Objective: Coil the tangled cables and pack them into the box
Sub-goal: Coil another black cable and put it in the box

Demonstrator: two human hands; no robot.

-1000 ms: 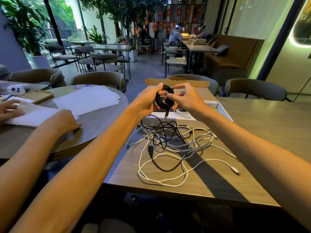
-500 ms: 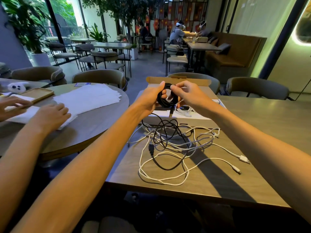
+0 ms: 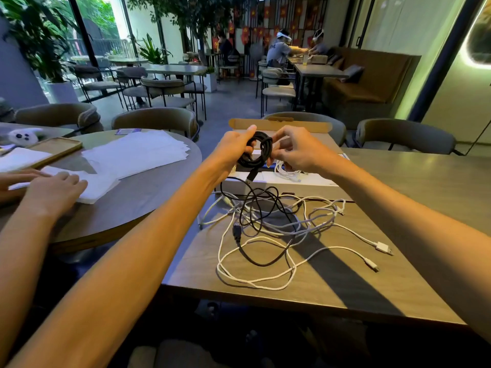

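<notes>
Both my hands hold a small black cable coil (image 3: 261, 150) in the air above the open cardboard box (image 3: 281, 187). My left hand (image 3: 233, 150) grips the coil's left side and my right hand (image 3: 297, 152) pinches its right side. The coil's loose black tail hangs down into a tangle of black and white cables (image 3: 268, 232) lying on the square table (image 3: 414, 187) in front of the box. A coiled white cable (image 3: 288, 172) lies inside the box. White plugs (image 3: 384, 248) trail off to the right.
A round table (image 3: 138, 192) on the left carries white paper sheets (image 3: 135, 151), a phone case (image 3: 54, 150) and another person's hands (image 3: 53, 187). Grey chairs stand behind both tables. People sit at far tables. The square table's near edge is close to me.
The coil has stayed between my hands above the box while the view shifted slightly. The other person's hands on the round table have moved.
</notes>
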